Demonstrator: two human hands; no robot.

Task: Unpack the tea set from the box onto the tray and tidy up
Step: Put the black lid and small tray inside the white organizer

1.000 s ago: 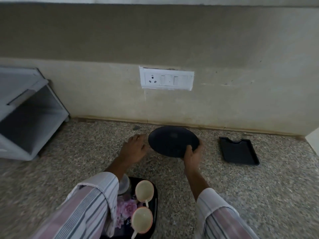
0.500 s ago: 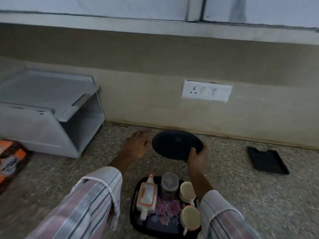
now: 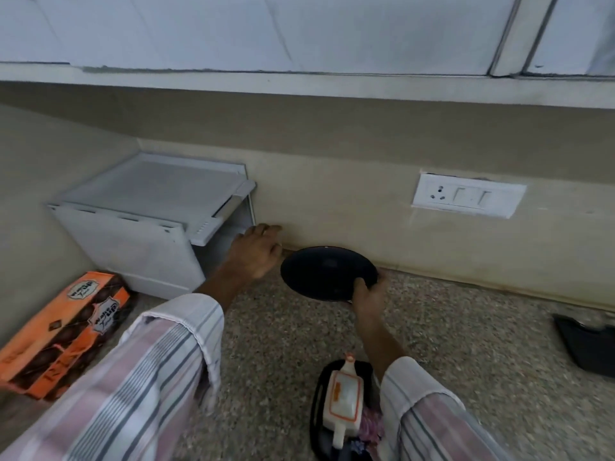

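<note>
Risk: the round black plate point(image 3: 327, 271), pinched only at its near rim and tilted above the speckled stone counter point(image 3: 466, 344) near the back edge, could slip and strike it. The right hand point(image 3: 367, 291) grips that rim. The left hand point(image 3: 256, 252) hovers half-open, empty, beside the plate. The loaded black tray point(image 3: 317, 407) sits at the near edge.

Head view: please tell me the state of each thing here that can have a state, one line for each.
Right hand: shut on the black plate's near edge.
Black plate: held tilted, off the counter.
Left hand: open, holding nothing, near the white rack.
White rack: open at the side, inside mostly hidden.
Orange box: lying on its side, closed as far as visible.
Teapot: standing on the tray.
Black holder: upright, contents blurred.
</note>
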